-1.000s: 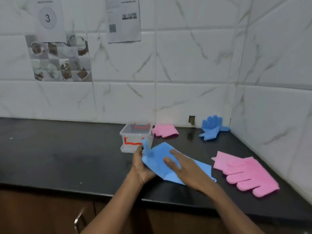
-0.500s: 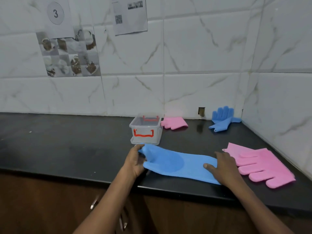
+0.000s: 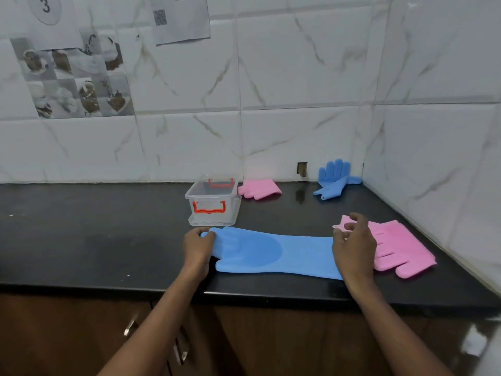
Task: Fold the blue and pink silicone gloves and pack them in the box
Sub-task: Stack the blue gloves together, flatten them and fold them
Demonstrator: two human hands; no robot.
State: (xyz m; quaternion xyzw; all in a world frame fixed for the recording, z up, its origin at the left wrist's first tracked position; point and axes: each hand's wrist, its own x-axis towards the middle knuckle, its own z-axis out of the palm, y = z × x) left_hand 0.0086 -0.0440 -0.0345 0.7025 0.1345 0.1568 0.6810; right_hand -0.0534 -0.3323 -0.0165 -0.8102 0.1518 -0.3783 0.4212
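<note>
We have a blue glove [image 3: 271, 252] stretched flat along the front edge of the dark worktop [image 3: 81, 240], its fingers pointing left and its cuff to the right. Our left hand [image 3: 198, 246] closes its grip on the fingertips of that glove, thumb on top and the other digits curled beneath. Our right hand [image 3: 353, 248] rests over the cuff end; its grip is loosely curled, with the thumb and forefinger raised, and we cannot tell whether it is pinching the cuff or only lying on it. Just beyond that hand, toward the right edge of the worktop, lies a pink glove [image 3: 398, 246], flat, its bristled fingers pointing right and partly hidden by our knuckles. Behind the blue glove, near the middle of the worktop, stands the clear box [image 3: 212, 204] with orange handles, its top open; we see nothing inside it. Just beside the box, against the back edge, a second pink glove [image 3: 260, 189] lies folded. In the back right corner, a second blue glove [image 3: 334, 177] leans partly up against the tiled wall [image 3: 298, 77].
</note>
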